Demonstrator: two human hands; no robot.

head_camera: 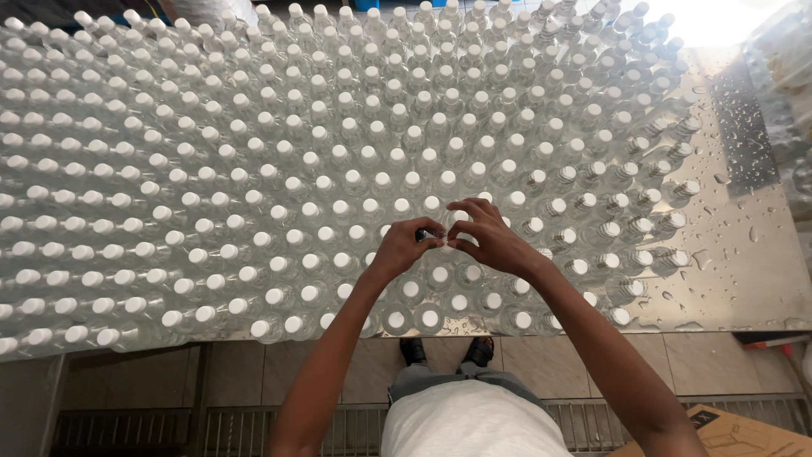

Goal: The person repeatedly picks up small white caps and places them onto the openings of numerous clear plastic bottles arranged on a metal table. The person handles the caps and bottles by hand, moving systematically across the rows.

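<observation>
View from the head camera, looking down on a steel table [744,279] crowded with clear plastic bottles [254,169] standing upright in close rows, each topped with a white cap. The left hand [404,247] and right hand [491,237] meet over one bottle [443,244] in the near rows, a little right of the table's middle — fingertips of both hands pinch together at its neck and cap, so the hands are brought together and closed on that single bottle. A small dark item shows between the left fingers; what it is cannot be told. The held bottle stands among its neighbours, touching or just beside them on every side. Water droplets [744,144] bead the bare metal at the right of the table, where no bottles stand. Below the table edge appear a tiled floor [254,372], a metal grate [127,427], the person's dark shoes [447,349], and a brown cardboard sheet [744,432] at the lower right corner.
</observation>
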